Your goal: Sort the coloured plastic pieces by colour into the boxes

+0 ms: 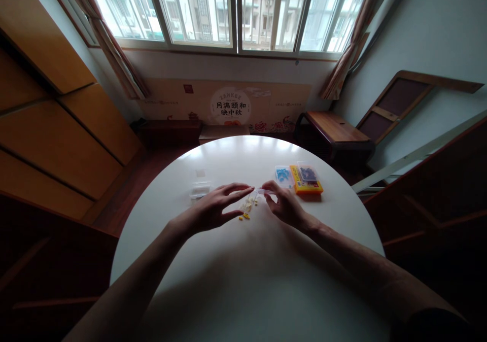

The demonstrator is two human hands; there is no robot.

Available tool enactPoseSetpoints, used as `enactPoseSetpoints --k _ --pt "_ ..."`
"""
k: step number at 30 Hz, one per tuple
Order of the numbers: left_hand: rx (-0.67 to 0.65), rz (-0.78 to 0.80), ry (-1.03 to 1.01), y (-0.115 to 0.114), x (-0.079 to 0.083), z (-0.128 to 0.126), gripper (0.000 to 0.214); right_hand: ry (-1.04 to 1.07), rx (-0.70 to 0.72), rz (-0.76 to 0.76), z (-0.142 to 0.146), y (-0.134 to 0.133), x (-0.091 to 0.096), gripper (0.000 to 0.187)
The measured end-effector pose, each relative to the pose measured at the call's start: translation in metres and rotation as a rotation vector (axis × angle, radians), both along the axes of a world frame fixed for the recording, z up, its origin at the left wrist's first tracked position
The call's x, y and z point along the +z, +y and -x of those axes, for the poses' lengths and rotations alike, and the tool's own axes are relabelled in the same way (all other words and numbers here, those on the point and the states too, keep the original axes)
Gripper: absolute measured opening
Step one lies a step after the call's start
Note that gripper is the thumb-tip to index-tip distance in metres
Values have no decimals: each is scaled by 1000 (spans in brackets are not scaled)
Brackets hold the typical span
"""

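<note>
My left hand hovers over the round white table, fingers stretched out toward the right, its fingertips close to a small clear plastic bag. My right hand pinches the other end of that bag just above the table. Below the bag lies a little heap of small yellow and pale pieces. Whether the left fingertips touch the bag is unclear.
A yellow box with dark pieces and a clear box of blue pieces sit right of my hands. A small clear container lies to the left. Beyond the table are a wooden bench, cabinets and a window.
</note>
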State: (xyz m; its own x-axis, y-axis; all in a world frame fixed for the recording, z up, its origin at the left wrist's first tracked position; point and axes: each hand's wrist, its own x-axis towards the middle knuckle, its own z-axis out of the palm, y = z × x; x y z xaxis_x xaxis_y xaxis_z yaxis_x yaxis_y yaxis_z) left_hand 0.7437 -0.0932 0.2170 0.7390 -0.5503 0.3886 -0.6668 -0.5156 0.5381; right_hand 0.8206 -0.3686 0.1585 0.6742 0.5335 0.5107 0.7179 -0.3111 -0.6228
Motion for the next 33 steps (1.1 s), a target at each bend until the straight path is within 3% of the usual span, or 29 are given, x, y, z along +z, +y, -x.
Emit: enactPoseSetpoints --k 8,13,18,25,33 --pt "67 38 -18 8 1 2 65 -28 -104 -78 -1 2 9 10" --pt "191 151 -51 21 -19 -4 63 -39 -127 -213 -8 16 29 18" --pt "334 93 -125 36 -34 -11 64 -83 -105 -223 -25 45 44 20" --pt "547 -37 -164 64 -44 -14 59 -202 -15 0 -64 98 45 16" --pt "596 -104 -193 91 -44 -4 52 -207 52 203 -76 133 31 14"
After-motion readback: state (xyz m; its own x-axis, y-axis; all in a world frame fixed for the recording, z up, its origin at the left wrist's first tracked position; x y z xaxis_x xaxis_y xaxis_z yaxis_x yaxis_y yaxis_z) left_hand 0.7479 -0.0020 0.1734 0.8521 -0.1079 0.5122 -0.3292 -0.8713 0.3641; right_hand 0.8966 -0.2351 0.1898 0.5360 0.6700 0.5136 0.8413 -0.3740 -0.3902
